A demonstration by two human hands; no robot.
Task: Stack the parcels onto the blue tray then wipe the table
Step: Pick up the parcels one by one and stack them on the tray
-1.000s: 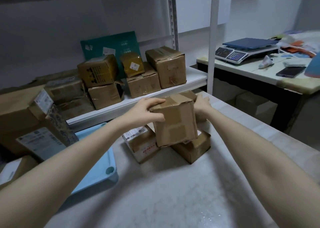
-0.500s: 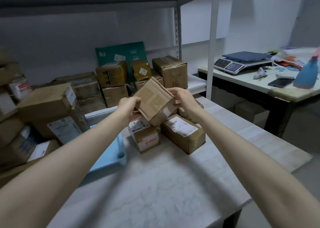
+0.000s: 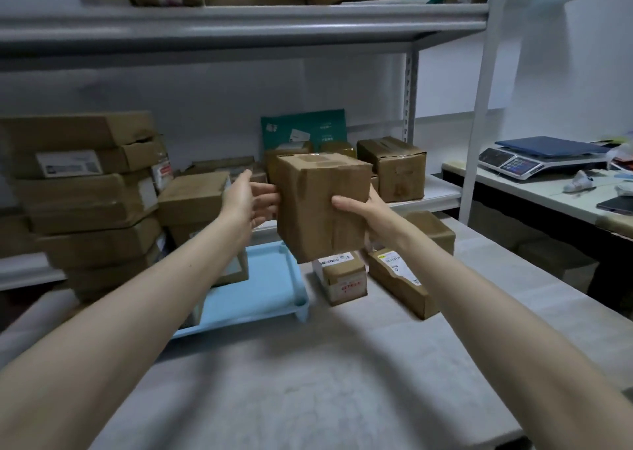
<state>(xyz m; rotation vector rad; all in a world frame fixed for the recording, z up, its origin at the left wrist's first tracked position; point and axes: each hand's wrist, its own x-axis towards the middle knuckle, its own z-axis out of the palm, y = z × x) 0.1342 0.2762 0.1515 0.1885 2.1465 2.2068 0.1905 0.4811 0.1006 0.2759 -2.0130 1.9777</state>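
Note:
I hold a brown taped parcel (image 3: 315, 206) in the air above the far end of the blue tray (image 3: 270, 278). My right hand (image 3: 366, 213) grips its right side, thumb on the front face. My left hand (image 3: 246, 199) is spread, fingertips just touching the parcel's left edge, thumb off it. On the grey table (image 3: 308, 381) lie a small parcel with red print (image 3: 342, 275), a long labelled parcel (image 3: 397, 278) and another brown one (image 3: 431, 227) behind my right wrist. A box (image 3: 234, 271) stands at the tray's left side, partly hidden by my left arm.
A tall stack of cartons (image 3: 85, 193) rises at the left. The lower shelf behind holds more boxes (image 3: 394, 165) and a green mailer (image 3: 305, 131). A white shelf post (image 3: 479, 107) stands at the right. A side table carries a weighing scale (image 3: 534, 155) and a phone (image 3: 616, 205).
The parcel has gone from tilted to upright and shifted left, over the tray. My left hand has loosened from a grip to spread fingers. The view has tipped upward.

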